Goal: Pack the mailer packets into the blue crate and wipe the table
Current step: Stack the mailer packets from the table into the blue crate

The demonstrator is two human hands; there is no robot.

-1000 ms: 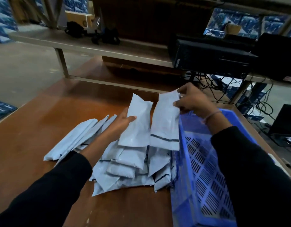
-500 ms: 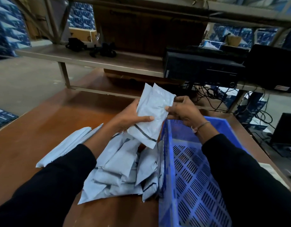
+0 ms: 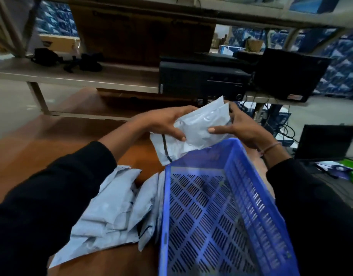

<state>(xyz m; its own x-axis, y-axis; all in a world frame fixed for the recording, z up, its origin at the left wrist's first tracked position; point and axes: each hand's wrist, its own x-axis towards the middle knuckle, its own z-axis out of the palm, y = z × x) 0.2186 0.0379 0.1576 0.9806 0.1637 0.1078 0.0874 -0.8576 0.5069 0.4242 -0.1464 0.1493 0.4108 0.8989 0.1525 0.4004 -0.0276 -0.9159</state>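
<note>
Packets (image 3: 199, 130), separate a second ago, now stacked, gripped by left hand (image 3: 163, 124) and right hand (image 3: 241, 130) above blue crate (image 3: 227, 206); placement pending.

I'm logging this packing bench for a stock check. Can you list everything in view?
held packets: two, grey-white, in both hands above the crate's far end
packet pile: several, grey-white, on the table left of the crate
crate: one, blue, on the table, nothing visible inside
table: one, brown
computer: one, black, on the shelf
left hand: grips the held packets
right hand: grips the held packets
</note>
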